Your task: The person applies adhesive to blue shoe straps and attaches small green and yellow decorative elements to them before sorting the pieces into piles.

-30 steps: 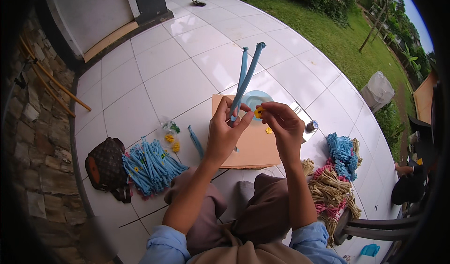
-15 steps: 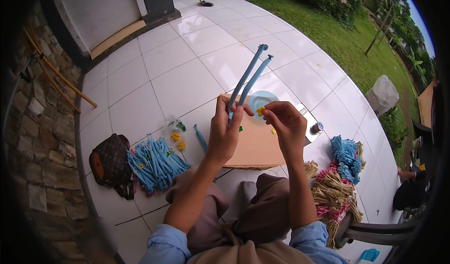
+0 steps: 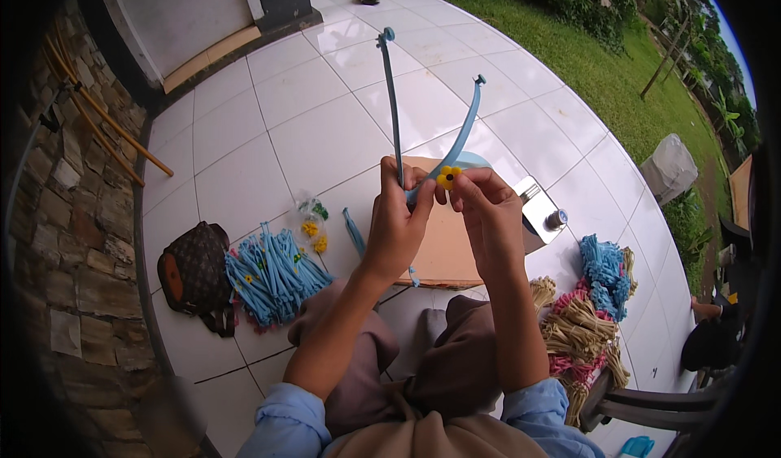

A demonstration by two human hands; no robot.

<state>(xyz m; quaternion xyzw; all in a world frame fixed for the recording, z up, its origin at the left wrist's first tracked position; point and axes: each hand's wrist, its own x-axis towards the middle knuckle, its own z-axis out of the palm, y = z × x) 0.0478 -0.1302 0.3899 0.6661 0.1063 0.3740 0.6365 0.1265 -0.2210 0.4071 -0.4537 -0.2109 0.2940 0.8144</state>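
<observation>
Up front, the left hand point(image 3: 396, 224) is closed in a fist around two blue sticks point(image 3: 393, 108), which fan apart toward twelve and one o'clock, one straight and one bowed. Just beside it at three o'clock, the right hand point(image 3: 488, 214) pinches a small yellow flower point(image 3: 447, 177) between thumb and fingertips, pressing it against the bowed stick where the two sticks meet. Both hands hang over a brown board point(image 3: 443, 250) lying on the white tiles point(image 3: 309, 133), with a pale blue dish point(image 3: 480, 162) partly hidden behind them. At three o'clock from the board sits a silver box point(image 3: 541, 211) with a knob. At nine o'clock lies a single blue stick point(image 3: 353, 232), then a clear bag of yellow and green bits point(image 3: 311, 224), a heap of blue sticks point(image 3: 272, 272) and a brown bag point(image 3: 195, 272). At four o'clock is a pile of blue, straw and pink bundles point(image 3: 590, 311). Grass point(image 3: 569, 43) lies toward one o'clock
</observation>
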